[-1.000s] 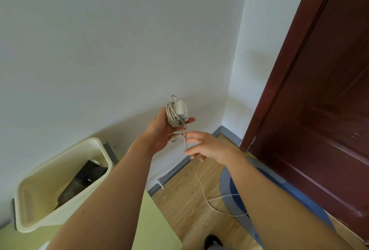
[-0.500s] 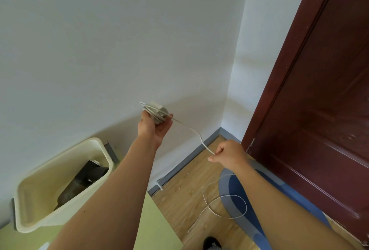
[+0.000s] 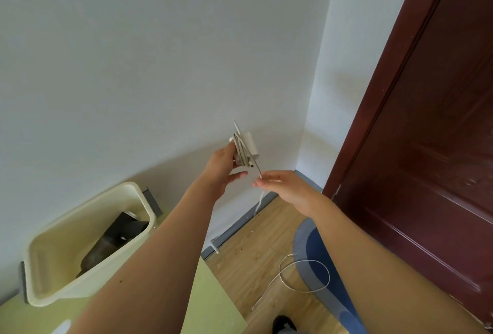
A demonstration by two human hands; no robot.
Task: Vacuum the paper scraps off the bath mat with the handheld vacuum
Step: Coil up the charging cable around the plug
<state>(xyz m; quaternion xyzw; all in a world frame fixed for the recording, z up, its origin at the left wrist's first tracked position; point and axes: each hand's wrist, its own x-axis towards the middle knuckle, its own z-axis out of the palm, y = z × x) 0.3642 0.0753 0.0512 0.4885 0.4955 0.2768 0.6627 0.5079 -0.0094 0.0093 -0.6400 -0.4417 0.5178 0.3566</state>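
Prep step, seemingly: left hand grips the wound charger; right hand, just below the charger, pinches its cable. Next, pull another loop free.

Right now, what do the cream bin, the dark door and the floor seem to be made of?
Bin: likely plastic, smooth matte cream, moulded rounded rim. Door: wood or wood veneer, dark red-brown, glossy with reflections. Floor: light wood or laminate, visible grain and plank lines; which one, I cannot tell.
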